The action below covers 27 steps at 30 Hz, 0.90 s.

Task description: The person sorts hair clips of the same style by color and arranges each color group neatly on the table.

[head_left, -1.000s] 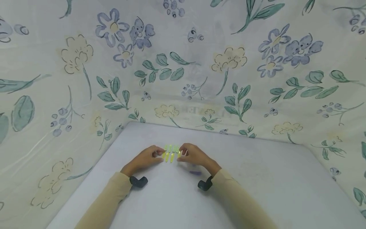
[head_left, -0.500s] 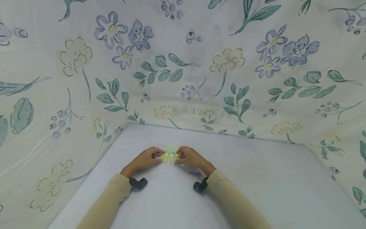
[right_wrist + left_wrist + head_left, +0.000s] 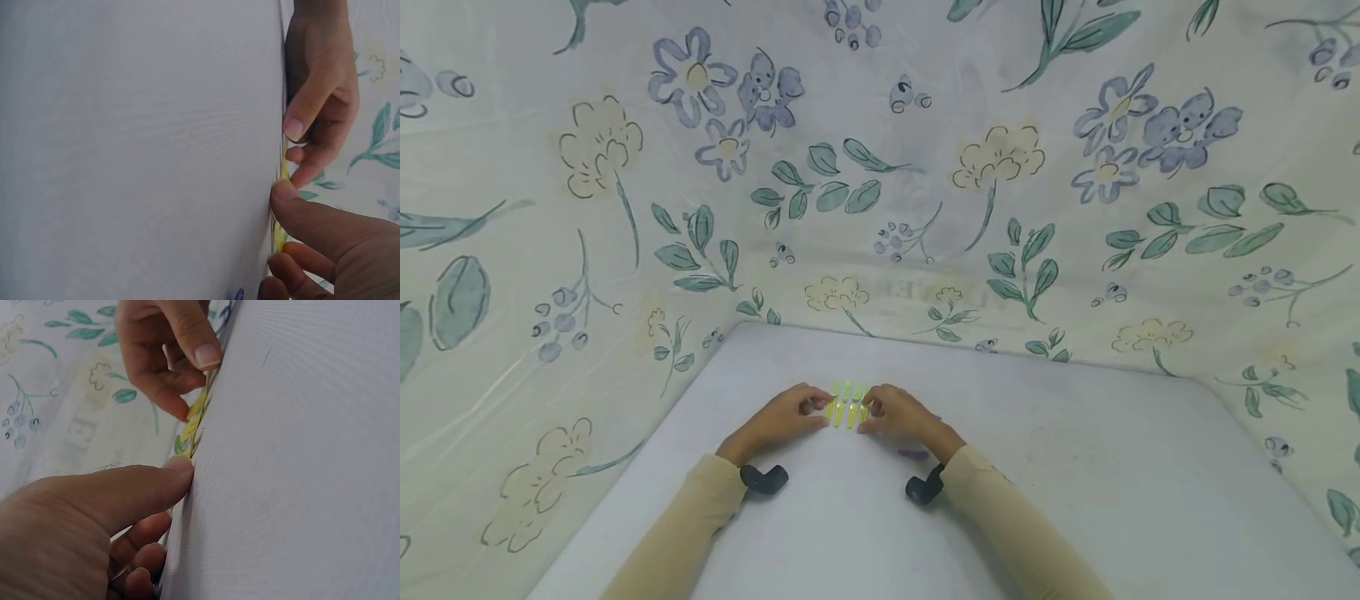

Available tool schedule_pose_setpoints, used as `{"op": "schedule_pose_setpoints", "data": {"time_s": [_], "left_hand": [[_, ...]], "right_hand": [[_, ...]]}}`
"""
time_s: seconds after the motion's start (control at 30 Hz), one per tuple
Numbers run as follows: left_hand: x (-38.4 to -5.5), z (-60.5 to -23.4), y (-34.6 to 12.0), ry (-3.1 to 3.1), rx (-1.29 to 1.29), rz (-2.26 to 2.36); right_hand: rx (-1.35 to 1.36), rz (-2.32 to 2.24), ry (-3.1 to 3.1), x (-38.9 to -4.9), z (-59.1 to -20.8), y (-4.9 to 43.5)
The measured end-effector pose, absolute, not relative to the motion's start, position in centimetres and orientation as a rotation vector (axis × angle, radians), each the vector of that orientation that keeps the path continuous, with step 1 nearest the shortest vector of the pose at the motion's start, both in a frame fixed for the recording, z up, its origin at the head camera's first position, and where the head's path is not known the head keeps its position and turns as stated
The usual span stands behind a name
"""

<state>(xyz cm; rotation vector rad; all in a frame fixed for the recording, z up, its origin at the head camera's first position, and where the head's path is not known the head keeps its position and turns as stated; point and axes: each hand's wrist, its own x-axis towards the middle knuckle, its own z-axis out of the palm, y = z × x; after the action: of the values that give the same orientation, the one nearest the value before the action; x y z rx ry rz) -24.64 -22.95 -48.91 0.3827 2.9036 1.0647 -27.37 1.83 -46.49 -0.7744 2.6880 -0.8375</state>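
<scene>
Small yellow hair clips [image 3: 852, 415] lie side by side in a row on the white table, with a row of pale green hair clips [image 3: 847, 390] just beyond them. At the left end of the yellow row, my left hand [image 3: 782, 414] has thumb and forefinger about the outermost yellow clip. My right hand [image 3: 906, 412] pinches the yellow clip at the right end, close to its neighbour. Both wrist views see the rows edge-on, so yellow slivers [image 3: 199, 415] show between the hands and single clips are hard to make out. The fingers partly cover the end clips.
A purple piece [image 3: 913, 455], likely another clip, lies below my right wrist; a second purple bit [image 3: 936, 417] peeks out behind that hand. The white tabletop [image 3: 1075, 483] meets flower-printed sheeting [image 3: 925, 208] at its back and left. Dark wrist mounts [image 3: 765, 479] sit at both cuffs.
My right hand has shifted slightly left and nearer, bringing its yellow clip closer to the row, then stayed almost still. The left hand keeps its place.
</scene>
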Motion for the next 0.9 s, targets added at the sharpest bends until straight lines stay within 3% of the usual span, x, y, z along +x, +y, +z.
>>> {"op": "schedule_pose_setpoints", "data": {"time_s": [0.63,0.9], "left_hand": [[-25.2,-49.2,-23.2,2.846,0.363,1.169],[-24.6,-47.1,-21.9,2.891,0.52,1.339]], "right_hand": [[-0.689,-0.781,2.706,-26.8,-46.0,1.9],[-0.82,-0.668,2.717,-26.0,-44.9,2.4]]}}
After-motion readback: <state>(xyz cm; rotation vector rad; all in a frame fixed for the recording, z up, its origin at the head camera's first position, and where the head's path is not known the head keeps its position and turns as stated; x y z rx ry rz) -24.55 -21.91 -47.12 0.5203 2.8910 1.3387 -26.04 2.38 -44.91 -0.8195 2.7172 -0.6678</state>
